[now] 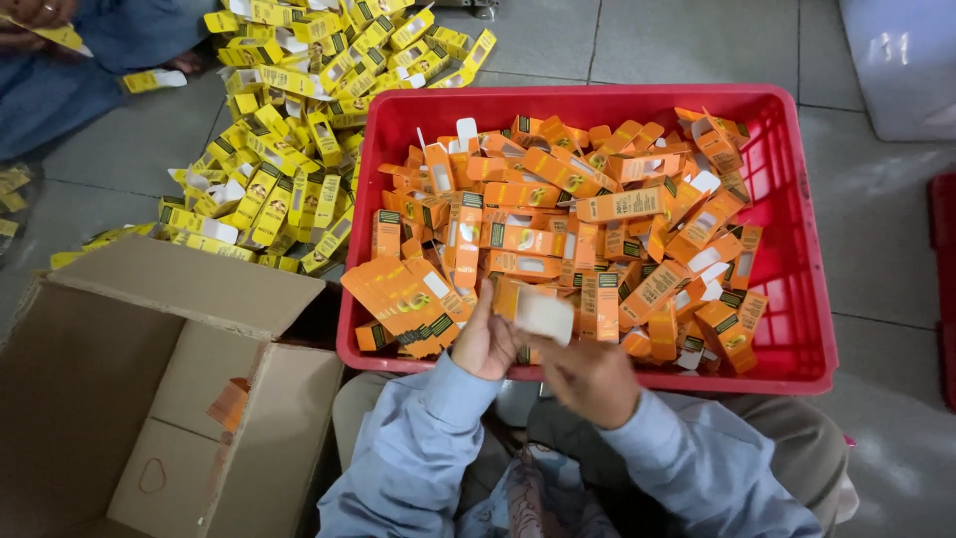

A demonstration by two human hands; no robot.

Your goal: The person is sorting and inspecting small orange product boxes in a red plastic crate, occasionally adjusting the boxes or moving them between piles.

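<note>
Both hands (pixel 538 349) grip one orange carton (pixel 533 309) at the red crate's (pixel 797 299) near rim

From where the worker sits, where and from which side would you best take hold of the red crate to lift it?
Probably by the rim of the red crate, one hand on each short side. The left side is crowded by the cardboard box, so come down from above there; the right side stands free.

Orange cartons (pixel 558 229) crowd the red crate (pixel 797 329); only its right wall strip stays open.
</note>
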